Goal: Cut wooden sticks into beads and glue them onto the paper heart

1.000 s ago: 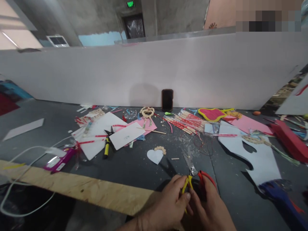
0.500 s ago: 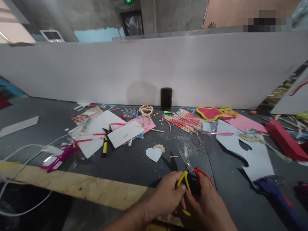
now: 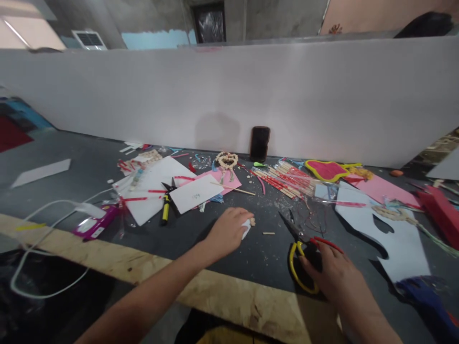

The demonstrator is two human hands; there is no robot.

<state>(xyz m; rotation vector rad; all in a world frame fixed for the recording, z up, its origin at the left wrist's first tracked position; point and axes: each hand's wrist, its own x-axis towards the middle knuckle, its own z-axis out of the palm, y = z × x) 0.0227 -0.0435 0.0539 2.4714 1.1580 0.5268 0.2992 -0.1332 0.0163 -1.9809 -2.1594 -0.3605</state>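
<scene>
Over the worktop (image 3: 256, 263), the left hand (image 3: 231, 228) mostly hides the paper heart (image 3: 246, 230), its grip impossible to tell, while the right hand (image 3: 335, 267) grips scissors (image 3: 303, 237) by their handles (image 3: 292, 267), presumably so the blades (image 3: 289, 223) point away.

A panel (image 3: 161, 95) stands along the table's (image 3: 89, 157) back, with a phone (image 3: 259, 144) upright before it, near the middle. At front centre the left hand (image 3: 229, 229) is on a paper piece (image 3: 246, 230). To its right lies a short stick (image 3: 268, 233), then scissors (image 3: 301, 237) in the right hand (image 3: 335, 267), blades pointing away from the person. Left of centre, a card (image 3: 193, 193) overlaps a larger sheet (image 3: 172, 167); pliers (image 3: 165, 210) lie just left of the card. Farther left is a device (image 3: 96, 223). Behind the scissors lie bundled sticks (image 3: 287, 179); right of the scissors, a cut sheet (image 3: 403, 248).
</scene>
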